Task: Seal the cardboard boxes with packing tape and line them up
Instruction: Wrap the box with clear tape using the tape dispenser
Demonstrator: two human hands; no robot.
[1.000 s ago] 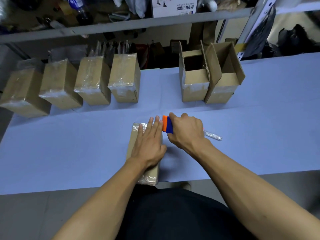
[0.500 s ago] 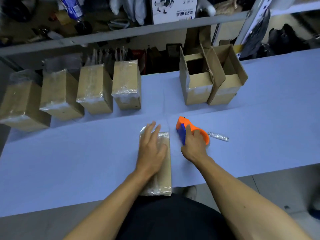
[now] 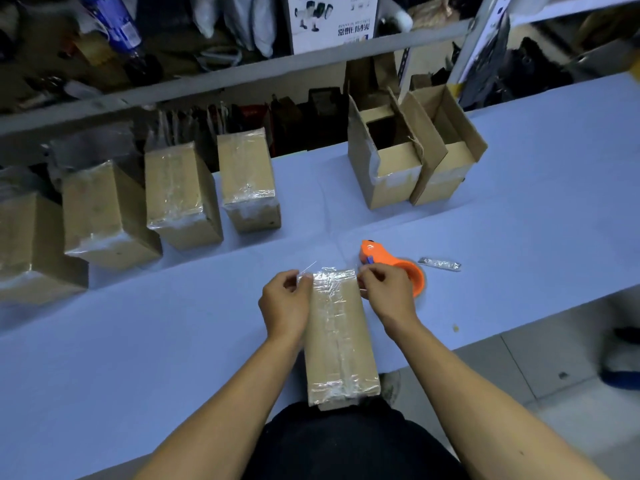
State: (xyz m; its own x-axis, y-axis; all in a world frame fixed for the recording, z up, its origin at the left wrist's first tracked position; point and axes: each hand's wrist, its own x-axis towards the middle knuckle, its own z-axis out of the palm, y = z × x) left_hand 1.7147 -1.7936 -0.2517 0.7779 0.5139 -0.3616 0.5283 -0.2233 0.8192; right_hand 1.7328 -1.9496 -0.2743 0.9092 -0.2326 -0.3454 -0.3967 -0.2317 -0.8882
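Head camera looks steeply down, close above the table (image 3: 138, 341).

Taped cardboard box (image 3: 337, 337) lying flat at the surface's near edge; four sealed boxes (image 3: 180, 199) aligned far left; two open boxes (image 3: 412, 161) far right; orange tape dispenser (image 3: 388, 263) beside it.

A long table (image 3: 519, 188) covered in pale blue cloth runs across the room, its near edge cutting diagonally toward the right. Behind it stands a grey metal shelving rack (image 3: 242, 81), its shelf crowded with dim clutter: a blue-labelled plastic bottle (image 3: 114, 24) lying on its side and a white printed carton (image 3: 332, 20). Below the shelf, dark bags and folded cardboard sit in shadow. At right, grey floor tiles (image 3: 554, 393) show. The light is dull and cool.
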